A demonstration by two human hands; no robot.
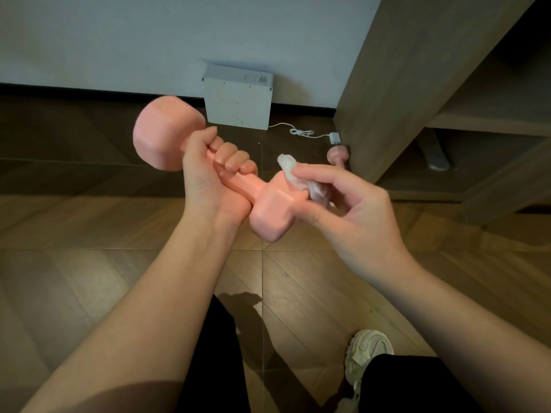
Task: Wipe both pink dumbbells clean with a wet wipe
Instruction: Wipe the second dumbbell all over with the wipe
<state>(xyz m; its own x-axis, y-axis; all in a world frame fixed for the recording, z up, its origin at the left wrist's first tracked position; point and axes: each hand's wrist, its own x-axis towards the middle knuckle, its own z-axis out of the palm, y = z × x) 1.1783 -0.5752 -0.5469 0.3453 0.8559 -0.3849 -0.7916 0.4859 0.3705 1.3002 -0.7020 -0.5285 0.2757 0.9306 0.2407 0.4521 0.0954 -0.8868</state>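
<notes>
Pink and glossy, one dumbbell (pixel 268 210) is being held up off the wooden floor (pixel 119 263), lying on a slant with one head reaching up and away to the left and the other pointing down toward the person. The left hand (pixel 208 177) is gripping its bar from below, palm turned up, fingers (pixel 231 156) curling over the top and the thumb lying along the side next to the far head; the forearm is angling up from the lower left. The right hand (pixel 354 210) is pinching a crumpled wet wipe (pixel 289 169) between thumb and forefinger and pressing it against the upper edge of the near head, the other fingers bending loosely behind it, wrist cocked inward. The second dumbbell (pixel 336 155) is lying on the floor farther back, right at the foot of a wooden cabinet (pixel 402 84), near a white cable (pixel 301 133) and a white box (pixel 238 105) standing against the wall.
</notes>
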